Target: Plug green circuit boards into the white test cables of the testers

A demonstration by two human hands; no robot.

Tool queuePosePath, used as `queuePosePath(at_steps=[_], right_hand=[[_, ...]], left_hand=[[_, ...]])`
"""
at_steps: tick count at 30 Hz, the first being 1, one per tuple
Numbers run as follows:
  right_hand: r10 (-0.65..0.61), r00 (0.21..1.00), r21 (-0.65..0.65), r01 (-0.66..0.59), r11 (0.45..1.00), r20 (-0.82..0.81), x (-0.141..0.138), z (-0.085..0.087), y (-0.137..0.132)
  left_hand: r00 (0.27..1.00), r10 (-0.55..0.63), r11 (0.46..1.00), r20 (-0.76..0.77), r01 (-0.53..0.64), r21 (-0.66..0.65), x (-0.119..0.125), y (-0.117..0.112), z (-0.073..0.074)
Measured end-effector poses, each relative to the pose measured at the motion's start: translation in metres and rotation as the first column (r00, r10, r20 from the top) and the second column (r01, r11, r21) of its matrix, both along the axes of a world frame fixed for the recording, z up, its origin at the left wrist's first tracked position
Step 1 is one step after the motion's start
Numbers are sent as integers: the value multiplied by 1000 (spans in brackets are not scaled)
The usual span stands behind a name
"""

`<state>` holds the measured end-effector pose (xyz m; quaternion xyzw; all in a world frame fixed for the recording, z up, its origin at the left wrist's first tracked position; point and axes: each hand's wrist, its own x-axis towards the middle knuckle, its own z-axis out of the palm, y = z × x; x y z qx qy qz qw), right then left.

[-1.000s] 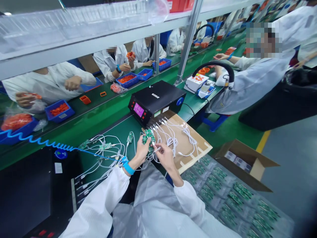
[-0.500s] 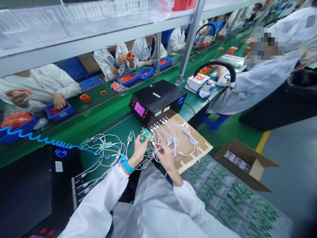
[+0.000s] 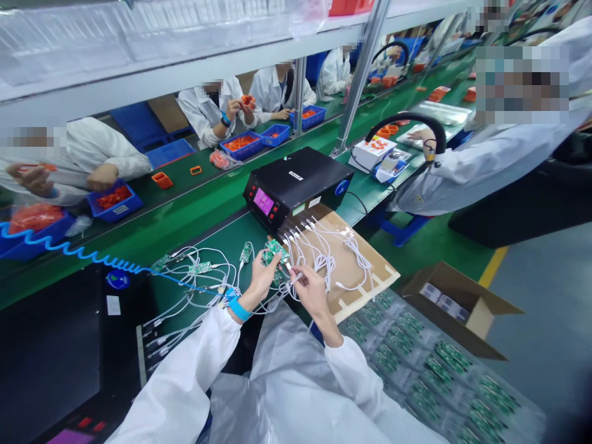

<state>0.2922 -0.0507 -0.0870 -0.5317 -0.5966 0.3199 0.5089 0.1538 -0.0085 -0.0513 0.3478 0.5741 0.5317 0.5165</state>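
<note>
My left hand (image 3: pixel 262 276), with a blue wrist strap (image 3: pixel 239 309) at its wrist, is closed on a green circuit board (image 3: pixel 274 248). My right hand (image 3: pixel 309 288) pinches the white plug of a USB cable (image 3: pixel 290 270) at the board's near right edge; whether the plug is fully seated I cannot tell. Left of my hands, several more circuit boards (image 3: pixel 201 268) lie among tangled white cables. Just beyond my hands stands a black tester box (image 3: pixel 298 182) with a lit pink screen, and white cables run from its front onto a cardboard sheet (image 3: pixel 342 271).
A second black box (image 3: pixel 50 333) sits at the left, crossed by a coiled blue cord (image 3: pixel 92 256). At the lower right are bagged circuit boards (image 3: pixel 435 370) and an open carton (image 3: pixel 457 305). Co-workers sit across the line behind blue bins (image 3: pixel 240 145); another person (image 3: pixel 490 154) works at the right.
My hands keep nearly the same hold on the board and plug. The view has shifted slightly. The co-worker's hand at the left has lifted from the blue bin to its rim.
</note>
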Motion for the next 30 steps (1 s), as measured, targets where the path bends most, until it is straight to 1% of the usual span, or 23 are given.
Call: queuePosePath(at_steps=[4,6,8,12,17,20,24,28,30], right_hand=[[1,1000,7,-1,1000,8,0,1,-1],[6,1000,9,-6,1000,13,0,1,-1],[11,1000,6,-11,1000,22,0,1,-1],[1,998,11,-2,1000,56,0,1,-1],[5,996,23,-7,1000,85,-1,0,-1],[7,996,38,-10,999,90,-1,-3,-1],[17,995,54,-23,998,101,-2,-9,-1],[22,995,47,-27,999,95,-2,-10,1],[35,997,40,-38,998,75,0,-10,2]], left_hand=[[1000,-16,1000,10,16,16,0,-1,0],[1000,-26,999,-11,26,21,-2,-1,-1],[997,-43,998,-62,46,51,-4,-2,-2],[974,-85,986,-211,112,120,-9,-1,-3],[941,-120,976,-315,170,137,-14,1,-2],[938,-135,972,-319,188,141,-16,2,-2],[929,-181,968,-323,226,109,-17,2,-4],[922,-180,968,-341,229,107,-17,3,-3],[906,-178,965,-384,237,111,-17,4,-2]])
